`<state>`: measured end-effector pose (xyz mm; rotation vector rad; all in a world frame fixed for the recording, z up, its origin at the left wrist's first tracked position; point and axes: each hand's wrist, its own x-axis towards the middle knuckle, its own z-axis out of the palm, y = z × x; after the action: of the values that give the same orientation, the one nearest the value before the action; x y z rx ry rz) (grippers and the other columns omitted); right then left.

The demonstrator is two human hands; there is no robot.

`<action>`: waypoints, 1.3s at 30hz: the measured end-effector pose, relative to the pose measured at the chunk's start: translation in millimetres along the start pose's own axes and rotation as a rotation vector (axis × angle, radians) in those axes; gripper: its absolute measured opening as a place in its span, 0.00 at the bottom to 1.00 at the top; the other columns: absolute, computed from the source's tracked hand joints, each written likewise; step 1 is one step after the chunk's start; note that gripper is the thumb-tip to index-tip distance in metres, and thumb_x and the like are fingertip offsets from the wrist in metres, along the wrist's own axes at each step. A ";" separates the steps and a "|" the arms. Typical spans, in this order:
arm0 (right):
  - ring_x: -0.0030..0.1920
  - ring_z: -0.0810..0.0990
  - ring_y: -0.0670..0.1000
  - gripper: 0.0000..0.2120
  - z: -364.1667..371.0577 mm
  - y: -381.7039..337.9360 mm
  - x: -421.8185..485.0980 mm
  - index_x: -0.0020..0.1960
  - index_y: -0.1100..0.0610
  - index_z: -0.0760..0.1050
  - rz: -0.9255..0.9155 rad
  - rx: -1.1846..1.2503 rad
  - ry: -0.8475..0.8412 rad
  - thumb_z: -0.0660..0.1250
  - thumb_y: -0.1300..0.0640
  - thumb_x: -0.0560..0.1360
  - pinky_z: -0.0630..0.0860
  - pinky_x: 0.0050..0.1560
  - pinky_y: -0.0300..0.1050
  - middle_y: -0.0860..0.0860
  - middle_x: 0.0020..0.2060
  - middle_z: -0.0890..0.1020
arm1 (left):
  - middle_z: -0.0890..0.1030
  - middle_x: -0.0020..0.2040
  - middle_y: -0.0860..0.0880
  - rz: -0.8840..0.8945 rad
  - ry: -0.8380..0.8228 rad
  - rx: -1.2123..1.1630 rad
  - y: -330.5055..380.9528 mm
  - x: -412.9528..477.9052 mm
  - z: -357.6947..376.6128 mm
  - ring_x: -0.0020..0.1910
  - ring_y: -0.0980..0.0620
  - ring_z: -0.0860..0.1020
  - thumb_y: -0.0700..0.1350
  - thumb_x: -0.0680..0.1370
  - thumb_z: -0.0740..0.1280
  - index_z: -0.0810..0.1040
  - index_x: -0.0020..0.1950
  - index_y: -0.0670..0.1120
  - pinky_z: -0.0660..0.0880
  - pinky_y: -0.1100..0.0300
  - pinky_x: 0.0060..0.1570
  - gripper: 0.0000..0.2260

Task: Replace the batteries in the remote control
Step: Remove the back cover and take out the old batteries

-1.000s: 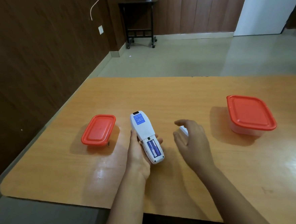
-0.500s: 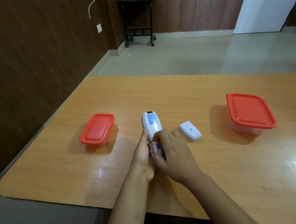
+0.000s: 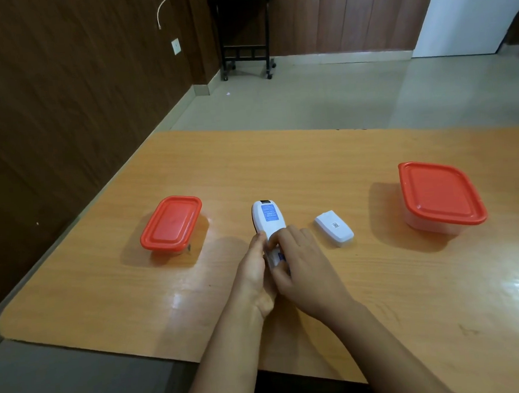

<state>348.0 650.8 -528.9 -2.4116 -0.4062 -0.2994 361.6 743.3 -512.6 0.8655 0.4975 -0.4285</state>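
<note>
The remote control [image 3: 268,223] is positioned near the centre of the desk [image 3: 280,164], back side up, with its long axis running away from the person. A blue label is visible on its far half. The near half, where the battery compartment is located, is covered by both hands.

The left hand [image 3: 254,273] grips the remote control from its left side, with the thumb lying along the left edge of the casing and the palm under the near end. The right hand [image 3: 303,270] is placed over the near half from the right, its fingers curled down onto the open compartment area; a small strip of blue shows between the fingers. Whether the right hand is pinching a battery or only pressing on one cannot be determined, as the fingertips hide the contact point.

The battery cover [image 3: 334,228], a white rectangular piece with a small printed code, lies flat on the desk just to the right of the remote control, apart from both hands.

A small red-lidded container [image 3: 171,224] stands to the left of the remote control. A larger red-lidded container [image 3: 441,197] stands well to the right. Both lids are on.
</note>
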 end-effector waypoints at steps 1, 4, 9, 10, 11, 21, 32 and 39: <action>0.47 0.69 0.50 0.10 -0.9 -0.3 -1.4 0.53 0.54 0.71 0.019 0.048 0.009 0.61 0.60 0.72 0.69 0.46 0.42 0.47 0.46 0.71 | 0.83 0.49 0.45 0.003 -0.003 0.001 0.6 0.3 -0.5 0.47 0.51 0.82 0.54 0.81 0.55 0.73 0.67 0.43 0.78 0.60 0.36 0.21; 0.53 0.70 0.50 0.17 -5.5 -0.7 -4.8 0.60 0.53 0.70 0.033 0.115 0.042 0.60 0.59 0.71 0.70 0.53 0.41 0.47 0.53 0.70 | 0.84 0.45 0.45 0.028 -0.037 -0.023 5.6 3.6 -3.9 0.42 0.50 0.83 0.56 0.81 0.55 0.74 0.66 0.45 0.80 0.58 0.35 0.21; 0.54 0.71 0.48 0.20 -7.2 3.0 -2.7 0.64 0.51 0.72 0.062 -0.006 0.073 0.63 0.49 0.73 0.71 0.54 0.42 0.47 0.55 0.72 | 0.83 0.47 0.45 0.022 -0.041 -0.010 7.2 3.0 -4.0 0.44 0.48 0.82 0.56 0.81 0.55 0.75 0.66 0.46 0.81 0.56 0.38 0.21; 0.53 0.72 0.48 0.19 -6.9 3.5 -2.2 0.62 0.51 0.74 0.061 -0.024 0.087 0.63 0.48 0.73 0.72 0.52 0.42 0.48 0.53 0.73 | 0.83 0.49 0.44 0.017 -0.038 -0.008 7.3 2.9 -4.5 0.46 0.48 0.82 0.56 0.81 0.55 0.74 0.67 0.46 0.81 0.56 0.37 0.21; 0.52 0.72 0.48 0.17 -6.8 3.6 -1.7 0.59 0.51 0.76 0.053 -0.031 0.100 0.63 0.47 0.73 0.72 0.50 0.42 0.47 0.52 0.74 | 0.82 0.52 0.44 0.011 -0.034 -0.016 8.1 3.3 -5.9 0.48 0.47 0.81 0.56 0.80 0.55 0.73 0.68 0.47 0.81 0.55 0.37 0.21; 0.36 0.78 0.44 0.11 -23.3 2.1 2.5 0.48 0.50 0.75 0.265 0.556 -0.026 0.70 0.64 0.71 0.78 0.42 0.45 0.47 0.39 0.78 | 0.80 0.43 0.40 0.031 0.012 -0.127 14.7 12.4 -14.1 0.40 0.45 0.78 0.56 0.81 0.55 0.75 0.56 0.44 0.76 0.51 0.41 0.18; 0.44 0.78 0.52 0.10 -54.9 104.1 -2.4 0.50 0.62 0.82 0.585 0.025 0.389 0.66 0.68 0.71 0.64 0.46 0.33 0.58 0.49 0.78 | 0.79 0.44 0.43 0.046 0.060 -0.092 11.4 15.2 -11.9 0.43 0.46 0.78 0.53 0.81 0.57 0.76 0.50 0.45 0.74 0.50 0.44 0.14; 0.53 0.78 0.56 0.14 -43.4 100.2 -1.8 0.58 0.60 0.78 0.536 -0.176 0.214 0.64 0.59 0.75 0.74 0.50 0.47 0.54 0.56 0.77 | 0.79 0.46 0.43 0.052 0.050 -0.078 11.4 11.3 -9.5 0.44 0.46 0.79 0.53 0.81 0.57 0.76 0.53 0.46 0.75 0.51 0.45 0.13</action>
<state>378.1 549.0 -554.7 -2.5134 0.3744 -0.3542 374.6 755.7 -517.4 0.8138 0.5337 -0.3384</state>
